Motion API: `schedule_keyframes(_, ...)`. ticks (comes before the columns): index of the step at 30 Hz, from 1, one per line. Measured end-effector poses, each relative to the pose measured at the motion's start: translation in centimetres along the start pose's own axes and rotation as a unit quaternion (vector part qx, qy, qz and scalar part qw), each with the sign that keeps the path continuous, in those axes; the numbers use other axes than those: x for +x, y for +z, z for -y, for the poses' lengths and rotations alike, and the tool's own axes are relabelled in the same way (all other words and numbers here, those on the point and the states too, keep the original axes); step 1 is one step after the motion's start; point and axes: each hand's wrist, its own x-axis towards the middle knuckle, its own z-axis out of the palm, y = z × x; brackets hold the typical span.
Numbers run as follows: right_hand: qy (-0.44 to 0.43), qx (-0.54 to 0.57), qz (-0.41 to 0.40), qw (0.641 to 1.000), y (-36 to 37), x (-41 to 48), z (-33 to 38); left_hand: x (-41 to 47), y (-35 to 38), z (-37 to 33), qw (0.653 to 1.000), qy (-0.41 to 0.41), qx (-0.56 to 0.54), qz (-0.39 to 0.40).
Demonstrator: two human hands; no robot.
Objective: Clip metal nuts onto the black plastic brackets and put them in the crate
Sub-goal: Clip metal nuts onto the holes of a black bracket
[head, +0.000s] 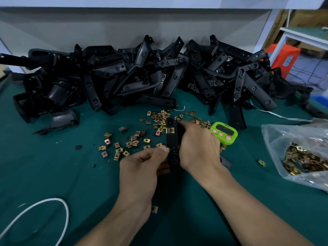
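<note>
My right hand (198,146) grips a black plastic bracket (172,139) held upright over the green table; one brass clip nut (170,130) sits clipped on its upper part. My left hand (142,166) pinches another nut against the bracket's lower left edge; that nut is mostly hidden by my thumb. Several loose brass nuts (131,141) lie scattered on the mat beyond my hands. A big heap of black brackets (159,75) fills the back of the table. No crate is visible.
A green timer (224,133) lies just right of my right hand. A clear plastic bag of nuts (301,157) sits at the right edge. A white cable (44,210) loops at the lower left. A red stool (282,57) stands beyond the table's far right.
</note>
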Motion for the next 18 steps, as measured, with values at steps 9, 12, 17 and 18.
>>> schedule_keyframes(9,-0.026,-0.022,0.018,0.999,-0.2,0.0,-0.3,1.7,-1.8,-0.9,0.975,0.042,0.186,0.111)
schedule_keyframes(12,-0.052,-0.021,0.032,0.998,-0.1,-0.1,-0.2,2.6,-2.6,-2.0,0.952,0.016,0.255,0.165)
schedule_keyframes(17,-0.048,-0.002,0.023,0.999,0.1,0.2,-0.1,2.5,-2.5,-2.1,0.971,-0.002,0.197,0.135)
schedule_keyframes(18,-0.041,0.001,0.020,0.999,0.0,0.3,-0.1,2.2,-2.2,-1.8,0.979,-0.003,0.167,0.112)
